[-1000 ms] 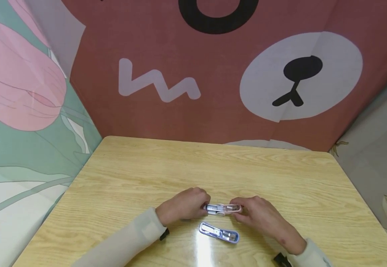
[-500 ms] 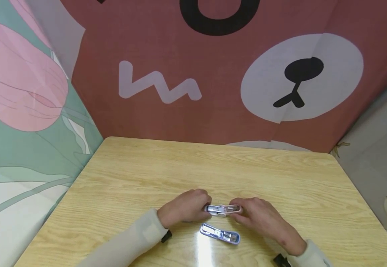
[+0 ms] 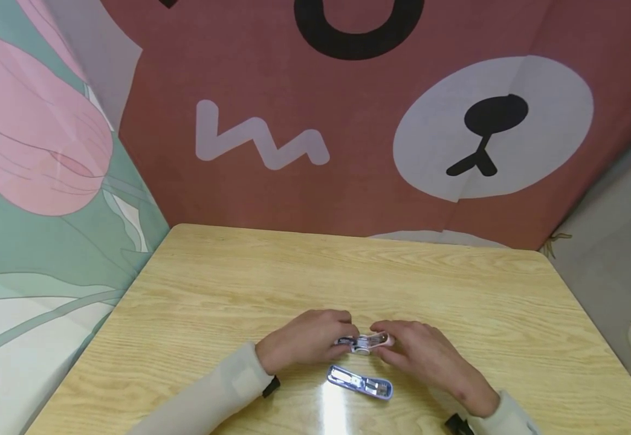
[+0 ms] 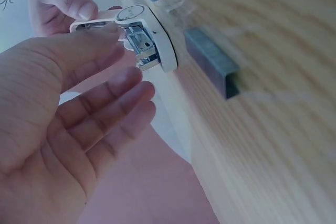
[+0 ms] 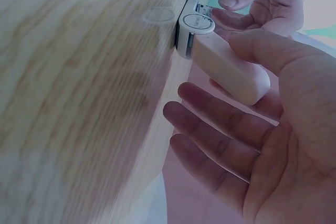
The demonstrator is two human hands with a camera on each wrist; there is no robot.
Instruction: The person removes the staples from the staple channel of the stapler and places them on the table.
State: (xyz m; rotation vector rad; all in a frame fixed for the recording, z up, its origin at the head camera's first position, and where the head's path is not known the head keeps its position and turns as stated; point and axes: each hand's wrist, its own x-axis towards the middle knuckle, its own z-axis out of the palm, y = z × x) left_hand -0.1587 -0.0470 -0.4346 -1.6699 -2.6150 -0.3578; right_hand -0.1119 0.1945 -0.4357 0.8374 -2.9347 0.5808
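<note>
A small pink-and-white stapler [image 3: 362,349] lies spread open between the two hands, close over the table. My right hand [image 3: 421,353] pinches its pink handle [image 5: 228,66] between thumb and forefinger, the other fingers loosely spread. At the white end, my left hand [image 3: 310,339] has thumb and forefinger on the stapler's metal part [image 4: 140,44], its remaining fingers loosely bent below. Just nearer the person, a blue stapler [image 3: 359,382] lies open on the table. A strip of staples [image 4: 210,61] rests on the wood beside the left hand; in the head view that hand hides it.
The wooden table [image 3: 228,272] reaches back to a wall hanging [image 3: 272,199] with a bear's face. A flowered cloth [image 3: 49,241] hangs on the left and a pale cloth [image 3: 620,199] on the right.
My left hand's fingers have slid right, over the stapler's metal part. The right hand keeps its hold on the pink end, and the blue stapler stays in place.
</note>
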